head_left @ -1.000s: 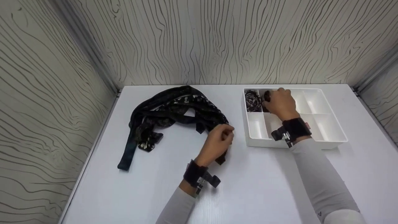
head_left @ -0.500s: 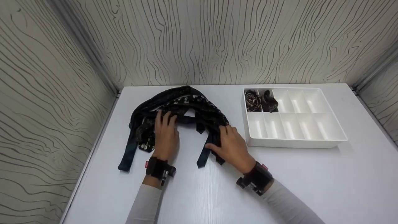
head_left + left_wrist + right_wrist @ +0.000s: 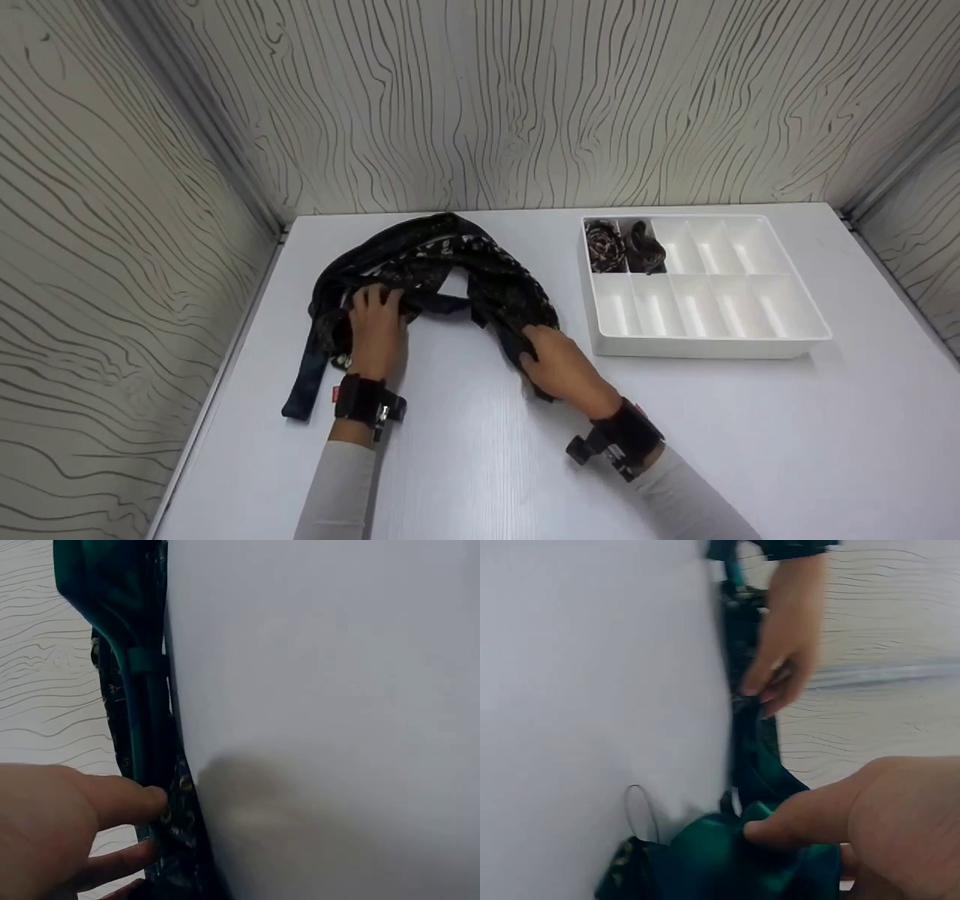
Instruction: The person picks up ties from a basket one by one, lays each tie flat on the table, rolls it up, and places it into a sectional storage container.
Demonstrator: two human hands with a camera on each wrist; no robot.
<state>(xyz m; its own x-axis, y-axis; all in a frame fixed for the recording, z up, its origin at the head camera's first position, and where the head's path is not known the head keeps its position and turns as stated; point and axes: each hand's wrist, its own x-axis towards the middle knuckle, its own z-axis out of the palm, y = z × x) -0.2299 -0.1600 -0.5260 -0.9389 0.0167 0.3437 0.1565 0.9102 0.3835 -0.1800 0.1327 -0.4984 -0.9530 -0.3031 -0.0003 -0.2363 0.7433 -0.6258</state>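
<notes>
A bunch of dark neckties [image 3: 517, 292] lies in an arch on the white table, some plain, some patterned. My left hand [image 3: 379, 330] pinches part of the bunch on its left side; the left wrist view shows the thumb against a teal necktie [image 3: 112, 585] and a patterned one. At the right end of the arch, my right hand [image 3: 566, 367] grips necktie fabric. Its thumb presses on shiny teal cloth [image 3: 712, 851] in the right wrist view, with the fingers mostly hidden beneath. Which separate neckties each hand holds is hard to tell.
A white divided box [image 3: 712, 347] stands at the right. Its two back-left compartments hold a rolled patterned necktie [image 3: 604, 247] and a looser dark roll [image 3: 646, 251]. A wood-grain panel [image 3: 480, 105] rises behind the table [image 3: 465, 465].
My right hand let go of the dark roll in the box and came left to the neckties. The left hand moved left across the bunch. Both now hold fabric, and the right end has shifted.
</notes>
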